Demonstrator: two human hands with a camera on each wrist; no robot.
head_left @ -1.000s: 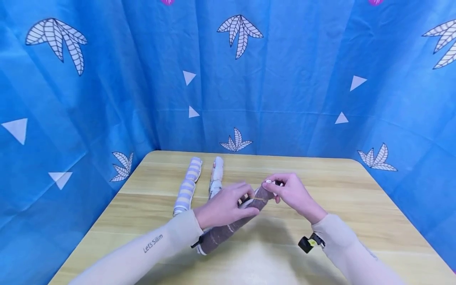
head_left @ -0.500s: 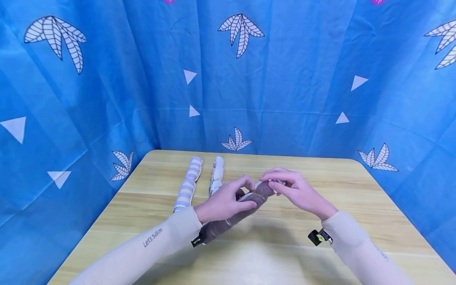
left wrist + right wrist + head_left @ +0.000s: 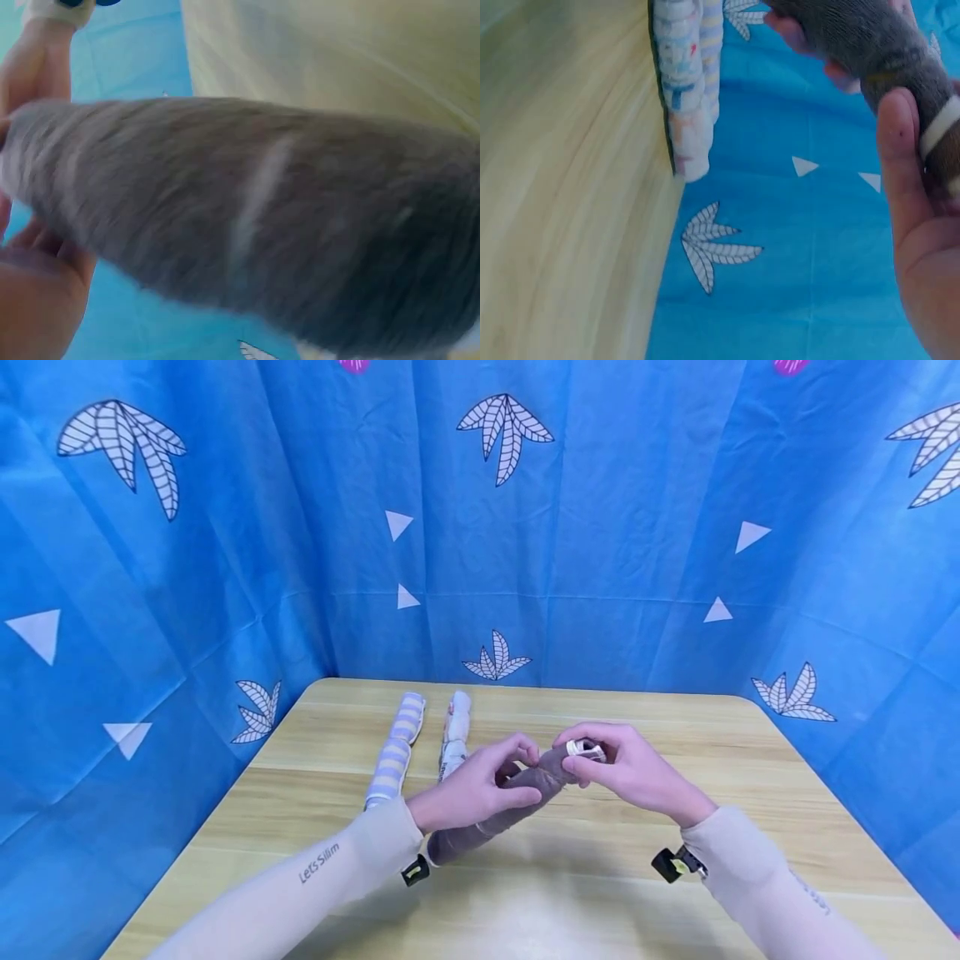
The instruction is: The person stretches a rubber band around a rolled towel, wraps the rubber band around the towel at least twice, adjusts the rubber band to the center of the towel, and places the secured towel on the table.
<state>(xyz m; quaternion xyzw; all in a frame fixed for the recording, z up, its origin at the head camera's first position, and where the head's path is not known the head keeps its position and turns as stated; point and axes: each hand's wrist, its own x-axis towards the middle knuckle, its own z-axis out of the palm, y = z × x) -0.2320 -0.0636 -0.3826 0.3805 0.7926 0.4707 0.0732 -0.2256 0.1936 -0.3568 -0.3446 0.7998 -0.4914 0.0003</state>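
A rolled-up grey-brown towel (image 3: 459,843) is held above the table, slanting up to the right. My left hand (image 3: 467,789) grips its middle from above, thumb on the near side. At the upper end, my right hand (image 3: 636,775) holds the roll between thumb and fingers, and pale folded edges show there. A thin rubber band (image 3: 885,76) appears to circle the towel between the two hands, where the roll narrows. The left wrist view is filled by the blurred towel, with a pale stripe across it.
Two more rolled towels lie side by side at the back left of the wooden table (image 3: 712,827): a purple-and-cream striped one (image 3: 391,762) and a white printed one (image 3: 456,731). A blue patterned curtain (image 3: 615,527) hangs behind and beside the table.
The towel has been turned, so its white lengthwise edge no longer shows on top and its right end is visible. The left fingers no longer pull the rubber band; the right hand shifted slightly right.
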